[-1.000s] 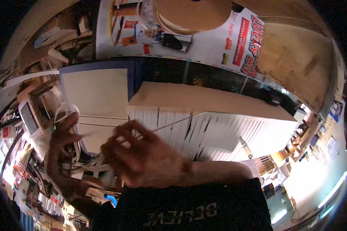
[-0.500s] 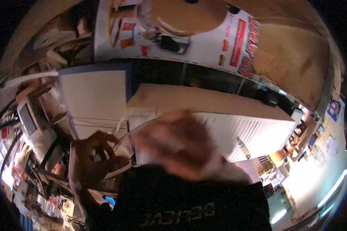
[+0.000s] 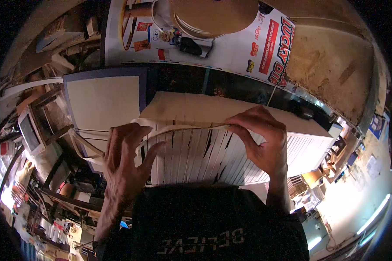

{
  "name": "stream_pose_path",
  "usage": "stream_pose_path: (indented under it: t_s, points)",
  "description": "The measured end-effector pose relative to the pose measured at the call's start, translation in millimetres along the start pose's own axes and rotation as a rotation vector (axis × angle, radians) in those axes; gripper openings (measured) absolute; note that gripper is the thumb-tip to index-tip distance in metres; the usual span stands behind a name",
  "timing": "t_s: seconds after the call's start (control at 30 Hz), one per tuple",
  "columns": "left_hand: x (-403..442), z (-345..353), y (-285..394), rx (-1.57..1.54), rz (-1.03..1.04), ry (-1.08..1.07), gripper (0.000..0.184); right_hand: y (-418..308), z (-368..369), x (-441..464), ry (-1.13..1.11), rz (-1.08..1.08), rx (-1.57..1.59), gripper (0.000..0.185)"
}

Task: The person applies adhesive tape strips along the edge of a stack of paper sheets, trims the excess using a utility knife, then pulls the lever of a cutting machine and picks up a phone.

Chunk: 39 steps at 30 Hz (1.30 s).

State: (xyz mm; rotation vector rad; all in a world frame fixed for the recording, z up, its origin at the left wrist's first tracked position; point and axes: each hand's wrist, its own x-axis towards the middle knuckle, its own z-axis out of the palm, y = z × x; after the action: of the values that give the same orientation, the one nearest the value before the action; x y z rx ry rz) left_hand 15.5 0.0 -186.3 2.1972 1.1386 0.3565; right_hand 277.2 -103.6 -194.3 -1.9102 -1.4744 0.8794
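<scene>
A thin cream strip with a darker cord-like edge (image 3: 187,127) is stretched between my hands along the top edge of a row of pale slabs (image 3: 191,161). My right hand (image 3: 265,139) pinches its right end between thumb and fingertips. My left hand (image 3: 128,154) has the strip running behind its curled fingers, with the thumb held apart. From there the strip's tail loops out to the left. The slabs stand tightly side by side like book blocks, with dark gaps between several of them.
Left of the row lies a cream board with a blue border (image 3: 104,98). Beyond are a printed banner (image 3: 231,50) and a round brown disc (image 3: 217,15) on top. A wooden frame (image 3: 52,108) and shelving crowd the left. Bright lamps (image 3: 374,213) shine at right.
My right hand, blurred beside the left earlier, has moved right and drawn the strip out. My left hand has shifted up and right. The pen-like object on the slabs no longer shows.
</scene>
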Motion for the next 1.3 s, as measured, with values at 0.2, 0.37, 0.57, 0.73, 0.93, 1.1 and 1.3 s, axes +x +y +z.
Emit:
stream_pose_path:
  t_s: [0.2,0.37,0.57,0.73,0.93,1.1,1.3]
  points:
    - [16.0,-6.4,4.1,0.157,0.160,-0.171,0.020,0.9,-0.4,0.2,-0.013,0.024,0.041,0.020]
    - [22.7,-17.4,11.9,0.088,0.158,-0.176,0.015,3.0,1.4,-0.1,0.003,0.015,0.044,0.020]
    - [32.1,-26.9,14.9,-0.128,-0.183,-0.290,0.014,0.6,6.1,-4.6,0.033,0.009,0.015,0.021]
    - [37.1,-31.8,8.2,-0.065,-0.116,-0.231,0.014,-0.8,8.9,-2.3,0.048,-0.017,0.007,0.022]
    - [41.6,-35.3,-6.4,-0.085,-0.196,-0.237,0.015,3.3,13.3,-1.0,0.067,-0.018,0.079,0.022]
    - [39.2,-33.7,-18.6,-0.123,-0.201,-0.203,0.014,0.4,17.5,1.7,0.059,-0.001,0.125,0.022]
    - [34.5,-30.5,-27.8,-0.228,-0.231,-0.205,0.013,-5.3,25.7,8.9,0.055,0.038,0.163,0.017]
